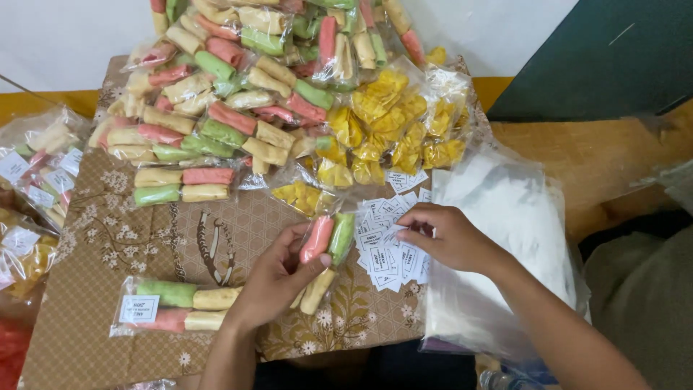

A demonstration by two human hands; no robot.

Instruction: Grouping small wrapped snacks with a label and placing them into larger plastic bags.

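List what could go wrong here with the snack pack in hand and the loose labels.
1. The left hand pinches the snack pack only at its side, so it may slip or the brittle rolls may crack.
2. The right hand digs in the loose paper labels, which may scatter or come up doubled.
3. The heap of packs behind might slide onto them.

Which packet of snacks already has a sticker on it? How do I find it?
Look at the brown patterned cloth, at its near edge. Left of the left hand lies one labelled packet, alone. Unlike the big unlabelled pile farther back, it carries a small white label.
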